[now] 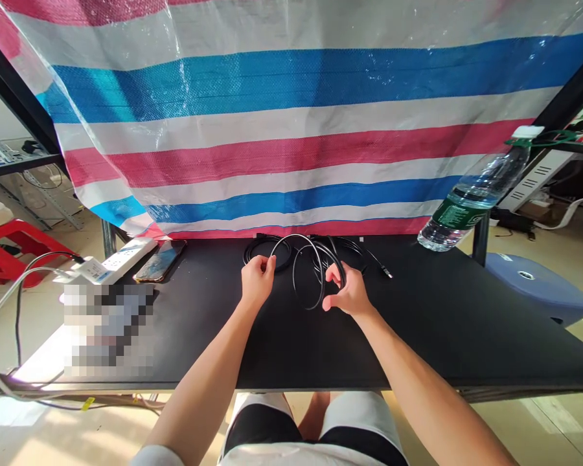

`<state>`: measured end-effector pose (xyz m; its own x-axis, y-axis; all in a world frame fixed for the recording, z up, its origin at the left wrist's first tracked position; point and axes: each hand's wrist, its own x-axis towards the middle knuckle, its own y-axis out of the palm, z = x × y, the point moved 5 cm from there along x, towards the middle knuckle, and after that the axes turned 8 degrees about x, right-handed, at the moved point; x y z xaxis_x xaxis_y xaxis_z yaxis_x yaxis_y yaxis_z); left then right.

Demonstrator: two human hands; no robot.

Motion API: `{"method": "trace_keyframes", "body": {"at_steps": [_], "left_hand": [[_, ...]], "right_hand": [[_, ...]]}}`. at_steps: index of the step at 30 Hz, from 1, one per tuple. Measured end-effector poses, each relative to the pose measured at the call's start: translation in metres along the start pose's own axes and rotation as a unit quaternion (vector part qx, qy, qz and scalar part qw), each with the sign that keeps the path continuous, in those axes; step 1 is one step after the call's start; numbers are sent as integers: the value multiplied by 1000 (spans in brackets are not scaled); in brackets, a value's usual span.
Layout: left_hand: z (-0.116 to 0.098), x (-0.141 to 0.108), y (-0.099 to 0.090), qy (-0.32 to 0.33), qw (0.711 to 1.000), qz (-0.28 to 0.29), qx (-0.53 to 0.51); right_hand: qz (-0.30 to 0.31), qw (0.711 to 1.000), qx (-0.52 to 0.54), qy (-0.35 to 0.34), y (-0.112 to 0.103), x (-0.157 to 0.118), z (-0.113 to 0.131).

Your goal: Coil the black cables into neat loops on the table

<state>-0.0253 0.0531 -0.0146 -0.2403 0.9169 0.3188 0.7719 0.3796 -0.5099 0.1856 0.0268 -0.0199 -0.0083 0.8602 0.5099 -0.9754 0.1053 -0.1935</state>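
Observation:
Above the black tabletop, a black cable runs in loose loops between my two hands. My left hand is closed, pinching one stretch of it between thumb and fingertips. Several turns pass through the curled fingers of my right hand, whose thumb stands apart from them. Behind my left hand lies a coiled black cable. Further black cable lies behind my right hand, with a metal plug at its end. The held loops partly cover these coils.
A white power strip, a phone and a blurred-out item lie at the left. A tilted water bottle stands at the back right. The striped sheet hangs along the back edge. Beside the table are a red stool and a blue stool.

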Motion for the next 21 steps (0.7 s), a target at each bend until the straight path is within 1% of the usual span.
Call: {"method": "trace_keyframes", "body": {"at_steps": [2, 5, 7, 10, 12, 14, 15, 16, 17, 18, 19, 21], "left_hand": [[-1, 0, 1, 1, 1000, -1, 23], [-1, 1, -2, -4, 999, -18, 27], [-1, 0, -7, -6, 999, -52, 15], [-1, -3, -17, -14, 993, -115, -14], [-1, -5, -22, -17, 988, -150, -36], [0, -4, -25, -15, 985, -157, -63], [0, -3, -24, -14, 987, -137, -80], [0, -1, -21, -13, 991, -95, -98], [-1, 1, -15, -13, 992, -33, -118], [-2, 2, -8, -13, 989, 43, -140], [-3, 1, 1, -14, 979, 124, -164], [-7, -6, 16, -22, 941, 263, -210]], "right_hand": [[2, 1000, -24, -14, 4, -2, 5], [-35, 999, -26, -6, 1, -3, 4], [-89, 996, 11, 21, -8, -1, -2], [-168, 981, 75, 56, -22, 2, -14], [-196, 972, 107, 72, -28, 5, -20], [-217, 961, 146, 90, -32, 6, -21], [-225, 954, 171, 98, -33, 7, -21], [-227, 947, 201, 106, -33, 7, -20], [-219, 941, 233, 111, -32, 7, -19], [-202, 936, 264, 114, -31, 8, -17], [-177, 933, 292, 114, -29, 8, -14], [-116, 929, 333, 115, -23, 9, -9]]}}
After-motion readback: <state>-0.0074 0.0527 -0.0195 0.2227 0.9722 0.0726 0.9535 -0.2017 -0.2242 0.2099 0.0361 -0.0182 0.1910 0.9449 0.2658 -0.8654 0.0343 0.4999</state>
